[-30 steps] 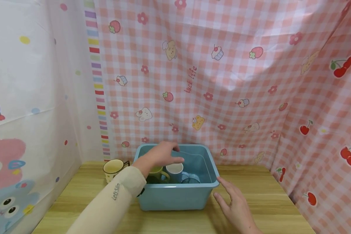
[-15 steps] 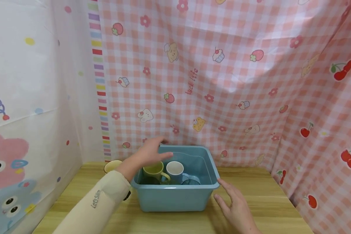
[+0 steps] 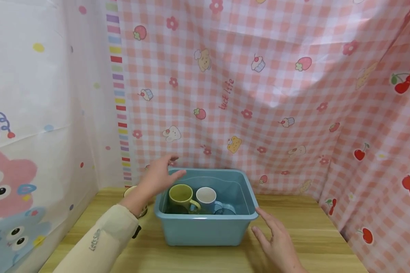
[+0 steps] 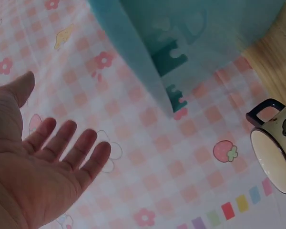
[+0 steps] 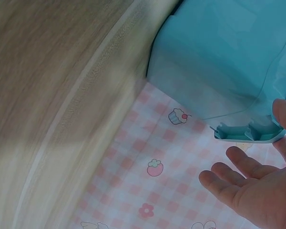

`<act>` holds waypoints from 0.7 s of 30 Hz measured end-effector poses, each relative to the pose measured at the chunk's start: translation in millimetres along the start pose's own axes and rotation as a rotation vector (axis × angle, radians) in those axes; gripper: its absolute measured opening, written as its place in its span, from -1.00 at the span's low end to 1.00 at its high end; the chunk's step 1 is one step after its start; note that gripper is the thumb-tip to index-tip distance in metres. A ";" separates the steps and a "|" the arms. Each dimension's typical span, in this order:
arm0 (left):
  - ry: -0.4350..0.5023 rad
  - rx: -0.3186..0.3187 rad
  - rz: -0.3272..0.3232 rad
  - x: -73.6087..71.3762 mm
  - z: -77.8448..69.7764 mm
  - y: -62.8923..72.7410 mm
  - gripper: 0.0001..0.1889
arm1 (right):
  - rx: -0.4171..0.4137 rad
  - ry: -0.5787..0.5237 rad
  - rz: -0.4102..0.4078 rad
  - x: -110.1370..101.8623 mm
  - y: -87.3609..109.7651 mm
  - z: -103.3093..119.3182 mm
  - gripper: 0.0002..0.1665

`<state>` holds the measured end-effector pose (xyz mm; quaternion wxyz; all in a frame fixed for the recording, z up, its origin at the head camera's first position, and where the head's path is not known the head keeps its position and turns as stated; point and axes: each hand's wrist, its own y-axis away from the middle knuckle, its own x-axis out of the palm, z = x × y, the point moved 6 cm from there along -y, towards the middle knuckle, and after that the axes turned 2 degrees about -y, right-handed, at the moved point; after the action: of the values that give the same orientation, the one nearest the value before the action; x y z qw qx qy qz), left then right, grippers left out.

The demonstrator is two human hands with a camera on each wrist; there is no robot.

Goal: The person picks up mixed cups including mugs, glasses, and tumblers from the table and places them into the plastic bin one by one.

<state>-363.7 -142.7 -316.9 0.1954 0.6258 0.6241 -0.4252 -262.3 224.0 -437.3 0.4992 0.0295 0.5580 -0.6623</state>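
My left hand hangs in the air by the left rear corner of a blue plastic bin, fingers spread and holding nothing. In the left wrist view its palm and relaxed fingers show apart from the bin. Inside the bin stand a green mug and a white-and-blue mug, with a clear bluish glass item partly hidden by the front wall. My right hand has its index fingertip at the bin's right front rim corner, other fingers loosely extended.
A cream mug with a dark handle stands on the wooden table left of the bin, mostly behind my left forearm in the head view. A pink checked cloth hangs behind the table, and a white printed cloth hangs at left.
My left hand has moved left from over the bin's middle to its left rear corner, uncovering the green mug. My right hand stays at the rim corner.
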 end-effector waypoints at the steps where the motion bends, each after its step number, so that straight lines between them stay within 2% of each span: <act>1: -0.006 -0.008 -0.020 -1.6 2.0 1.4 -0.32 | 0.000 0.000 0.001 -0.1 -0.2 0.3 -0.20; 5: 0.006 -0.052 -0.095 -6.5 8.9 7.6 -0.33 | -0.002 0.001 0.003 -0.4 -0.3 1.5 -0.19; 10: -0.036 -0.101 -0.193 -11.4 16.8 15.6 -0.31 | -0.002 -0.004 0.003 -0.1 0.6 2.2 -0.19; 21: -0.064 -0.197 -0.285 -20.3 35.3 32.5 -0.32 | 0.009 -0.026 0.027 -0.3 -1.0 2.4 -0.19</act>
<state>-340.3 -187.3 -330.3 0.2131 0.4950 0.7386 -0.4050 -261.6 222.2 -435.5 0.5151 0.0307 0.5480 -0.6583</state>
